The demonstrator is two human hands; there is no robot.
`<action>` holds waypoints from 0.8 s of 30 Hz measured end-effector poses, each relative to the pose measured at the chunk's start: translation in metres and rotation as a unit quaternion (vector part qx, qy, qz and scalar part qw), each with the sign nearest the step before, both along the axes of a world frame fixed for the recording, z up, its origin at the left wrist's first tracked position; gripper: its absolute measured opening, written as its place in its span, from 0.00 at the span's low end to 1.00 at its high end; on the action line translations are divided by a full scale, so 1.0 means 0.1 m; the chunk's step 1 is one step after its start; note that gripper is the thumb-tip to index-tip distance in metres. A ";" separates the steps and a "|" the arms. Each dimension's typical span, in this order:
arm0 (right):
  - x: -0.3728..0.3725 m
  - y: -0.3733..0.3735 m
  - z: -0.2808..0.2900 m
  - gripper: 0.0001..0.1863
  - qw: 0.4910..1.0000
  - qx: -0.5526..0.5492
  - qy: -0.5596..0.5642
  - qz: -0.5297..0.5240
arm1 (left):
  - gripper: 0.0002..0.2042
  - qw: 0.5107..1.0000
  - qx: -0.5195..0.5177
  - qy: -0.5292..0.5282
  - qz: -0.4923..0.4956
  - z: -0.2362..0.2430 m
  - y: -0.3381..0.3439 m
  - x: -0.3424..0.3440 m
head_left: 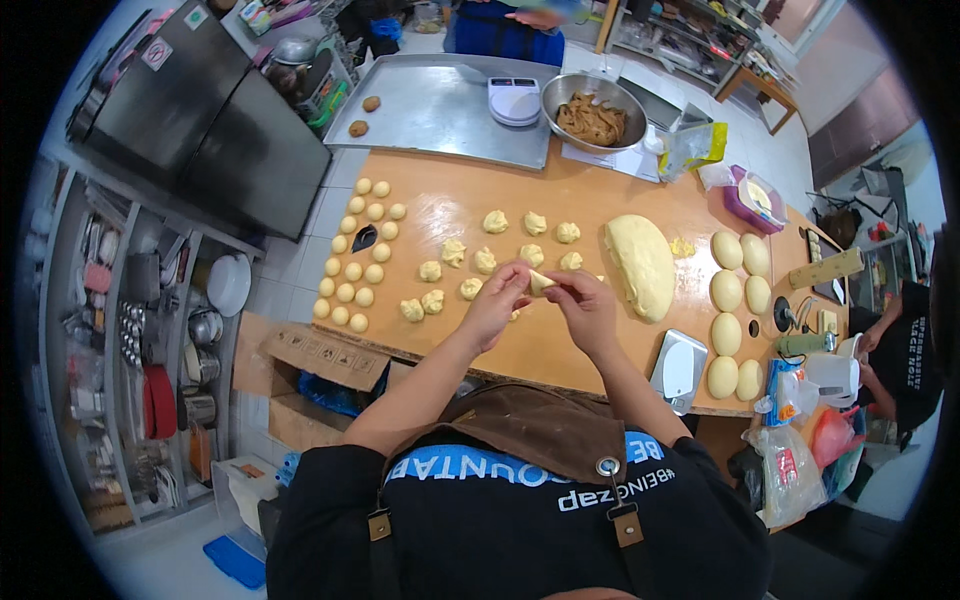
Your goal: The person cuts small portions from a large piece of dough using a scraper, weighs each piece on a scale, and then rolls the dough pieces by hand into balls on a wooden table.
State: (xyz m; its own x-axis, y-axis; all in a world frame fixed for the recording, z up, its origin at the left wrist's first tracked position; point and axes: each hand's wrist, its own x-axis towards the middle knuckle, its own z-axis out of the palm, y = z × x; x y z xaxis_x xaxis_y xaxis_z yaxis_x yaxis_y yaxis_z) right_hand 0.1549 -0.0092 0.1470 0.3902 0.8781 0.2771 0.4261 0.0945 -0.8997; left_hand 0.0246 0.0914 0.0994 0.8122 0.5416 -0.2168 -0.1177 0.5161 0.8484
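Between the fingertips of both hands, above the wooden table (420, 335), I hold a small piece of pale yellow dough (541, 282). My left hand (497, 303) pinches one side of it, and my right hand (586, 308) pinches the other. Several rough dough lumps (495, 221) lie around and beyond my hands. Smooth small dough balls (352, 271) stand in rows at the table's left end. To the right of my right hand rests a large slab of dough (641, 268). Larger smooth dough rounds (726, 291) sit farther right.
A kitchen scale (679, 370) sits at the near edge. Beyond are a metal tray (430, 110), a second scale (514, 101) and a steel bowl (594, 112) of brown filling. Another person (905, 345) stands at right; a further person (508, 32) is across the tray.
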 end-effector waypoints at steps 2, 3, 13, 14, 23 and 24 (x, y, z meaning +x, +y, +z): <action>-0.05 -0.09 -0.20 0.13 0.985 0.018 0.165 -0.039 | 0.12 0.968 -0.110 0.061 0.218 0.26 -0.16 -0.10; -0.09 -0.10 -0.20 0.12 0.988 0.021 0.135 -0.079 | 0.15 0.932 -0.232 0.037 0.276 0.40 -0.25 -0.17; -0.54 -0.13 0.18 0.16 0.999 -0.009 0.028 -0.020 | 0.14 0.977 -0.089 -0.131 0.141 0.58 -0.73 -0.32; -0.51 -0.10 0.27 0.15 0.999 -0.052 0.006 -0.002 | 0.14 0.978 -0.088 -0.129 0.137 0.58 -0.75 -0.32; -0.45 -0.30 0.62 0.20 0.954 0.179 -0.233 -0.054 | 0.18 0.954 -0.172 -0.208 0.129 1.00 -0.63 -0.29; -0.50 -0.32 0.56 0.20 0.953 0.179 -0.237 -0.058 | 0.18 0.954 -0.172 -0.211 0.124 1.05 -0.67 -0.28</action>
